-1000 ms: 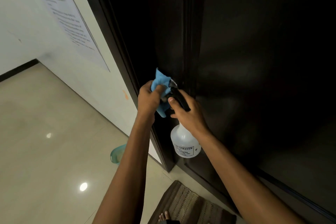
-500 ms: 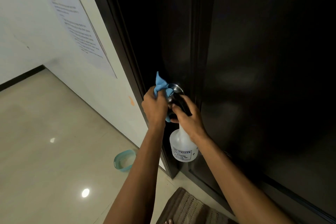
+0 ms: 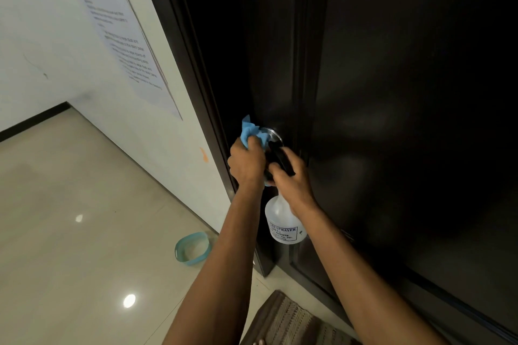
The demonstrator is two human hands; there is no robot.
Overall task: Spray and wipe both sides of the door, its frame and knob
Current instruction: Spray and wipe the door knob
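A dark brown door (image 3: 406, 92) fills the right of the view, with its dark frame (image 3: 185, 45) running up the left side. My left hand (image 3: 246, 162) grips a blue cloth (image 3: 249, 131) and presses it against the round metal knob (image 3: 273, 134), which is mostly covered. My right hand (image 3: 291, 179) holds the black trigger head of a white spray bottle (image 3: 283, 221), right beside the knob. The bottle hangs below my hand, close to the door.
A white wall (image 3: 70, 64) with a taped printed notice (image 3: 126, 45) lies to the left. A teal plastic basin (image 3: 193, 248) sits on the glossy tiled floor (image 3: 70, 232) by the frame's foot. A striped brown doormat (image 3: 291, 322) lies below.
The view has shifted so the hands sit more to the centre. My left hand has worked the blue cloth round the knob, uncovering part of its metal plate. My right hand keeps the bottle.
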